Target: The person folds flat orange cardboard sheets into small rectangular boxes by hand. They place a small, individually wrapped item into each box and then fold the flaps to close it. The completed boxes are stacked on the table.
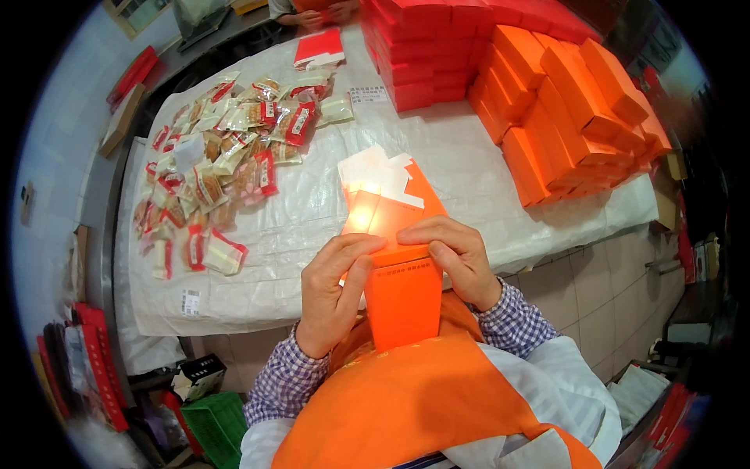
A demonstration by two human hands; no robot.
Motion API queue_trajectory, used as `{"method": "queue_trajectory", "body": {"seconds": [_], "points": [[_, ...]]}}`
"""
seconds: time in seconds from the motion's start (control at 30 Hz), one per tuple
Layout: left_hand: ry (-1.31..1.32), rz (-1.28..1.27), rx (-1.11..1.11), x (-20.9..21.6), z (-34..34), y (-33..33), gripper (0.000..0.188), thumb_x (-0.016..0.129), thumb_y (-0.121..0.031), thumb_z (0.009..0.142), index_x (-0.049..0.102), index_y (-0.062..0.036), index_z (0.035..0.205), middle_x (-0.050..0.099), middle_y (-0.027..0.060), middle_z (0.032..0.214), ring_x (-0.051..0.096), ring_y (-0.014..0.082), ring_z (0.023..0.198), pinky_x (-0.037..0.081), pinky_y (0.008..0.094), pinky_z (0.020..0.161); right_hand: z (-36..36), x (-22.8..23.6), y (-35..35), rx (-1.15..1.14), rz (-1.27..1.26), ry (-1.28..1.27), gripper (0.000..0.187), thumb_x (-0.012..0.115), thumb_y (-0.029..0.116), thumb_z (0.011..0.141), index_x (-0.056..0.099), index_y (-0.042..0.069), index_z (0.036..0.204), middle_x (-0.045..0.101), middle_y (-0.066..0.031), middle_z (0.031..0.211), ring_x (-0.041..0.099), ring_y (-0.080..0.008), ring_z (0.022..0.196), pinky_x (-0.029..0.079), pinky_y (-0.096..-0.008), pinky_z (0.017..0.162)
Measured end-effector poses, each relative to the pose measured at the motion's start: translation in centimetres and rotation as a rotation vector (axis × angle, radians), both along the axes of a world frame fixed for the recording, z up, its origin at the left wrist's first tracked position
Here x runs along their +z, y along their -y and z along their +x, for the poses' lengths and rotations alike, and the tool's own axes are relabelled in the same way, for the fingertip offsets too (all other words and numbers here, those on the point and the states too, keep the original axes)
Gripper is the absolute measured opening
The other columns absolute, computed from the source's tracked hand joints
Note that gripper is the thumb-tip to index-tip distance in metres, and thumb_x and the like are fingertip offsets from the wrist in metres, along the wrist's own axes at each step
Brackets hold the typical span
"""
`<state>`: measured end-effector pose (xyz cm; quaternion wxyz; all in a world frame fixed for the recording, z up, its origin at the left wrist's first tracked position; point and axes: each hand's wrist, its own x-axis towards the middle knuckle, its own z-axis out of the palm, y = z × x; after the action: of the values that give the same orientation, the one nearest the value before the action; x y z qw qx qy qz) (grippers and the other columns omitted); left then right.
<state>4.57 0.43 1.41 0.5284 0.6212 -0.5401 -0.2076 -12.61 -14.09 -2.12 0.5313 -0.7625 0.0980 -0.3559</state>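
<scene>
An orange cardboard carton (404, 306) stands in front of my body at the table's near edge, and its top end is between my two hands. My left hand (332, 285) grips the left side of that end, with the thumb below and the fingers above. On the other side my right hand (459, 256) pinches the right edge the same way. Just beyond my fingertips lie flat orange carton blanks (428, 190) with white flaps, partly covered by the carton and my hands. A bright glare sits on the orange card by my left fingers.
Wrapped pastries (238, 129) lie heaped on the left of the white-covered table (297, 223). Stacked red boxes (418, 59) and piled orange boxes (574, 117) stand at the back and right. A red carton blank (319, 48) is at the far edge. A green crate (215, 428) sits below left.
</scene>
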Motion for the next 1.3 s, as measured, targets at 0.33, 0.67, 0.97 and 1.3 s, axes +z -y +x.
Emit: {"method": "queue_trajectory", "body": {"seconds": [0.33,0.67,0.97,1.3], "points": [[0.158,-0.064,-0.052,-0.6,0.9,-0.6,0.029,0.053,-0.009,0.099,0.068,0.0006,0.122,0.067,0.0181,0.119,0.066,0.0296,0.110,0.051,0.0358,0.094,0.2,-0.3,0.4,0.120,0.028,0.008,0.031,0.049,0.006,0.096,0.071,-0.002,0.117,0.071,-0.0137,0.119,0.066,-0.0252,0.111,0.052,-0.0345,0.095],[0.119,-0.106,0.042,-2.7,0.4,-0.5,0.049,0.072,-0.004,0.084,0.059,-0.0026,0.131,0.065,0.0164,0.124,0.065,0.0290,0.106,0.053,0.0372,0.086,0.4,-0.1,0.9,0.092,0.015,-0.058,0.032,0.047,0.010,0.098,0.071,-0.002,0.117,0.071,-0.0154,0.118,0.066,-0.0270,0.112,0.051,-0.0361,0.097],[-0.079,-0.144,0.004,-5.0,0.5,-0.7,0.041,0.067,0.003,0.089,0.043,-0.0039,0.122,0.048,0.0186,0.135,0.057,0.0273,0.123,0.054,0.0386,0.098,0.8,-0.9,2.4,0.150,0.051,-0.102,0.033,0.047,0.012,0.098,0.072,-0.003,0.114,0.072,-0.0152,0.116,0.067,-0.0271,0.109,0.051,-0.0359,0.096],[-0.037,-0.164,0.014,-5.0,0.7,-0.5,0.035,0.067,-0.001,0.090,0.052,-0.0037,0.121,0.049,0.0184,0.136,0.057,0.0272,0.122,0.052,0.0361,0.096,1.3,-1.5,3.2,0.222,0.065,-0.116,0.034,0.048,0.013,0.097,0.072,-0.004,0.113,0.071,-0.0163,0.116,0.067,-0.0282,0.111,0.051,-0.0364,0.097]]}}
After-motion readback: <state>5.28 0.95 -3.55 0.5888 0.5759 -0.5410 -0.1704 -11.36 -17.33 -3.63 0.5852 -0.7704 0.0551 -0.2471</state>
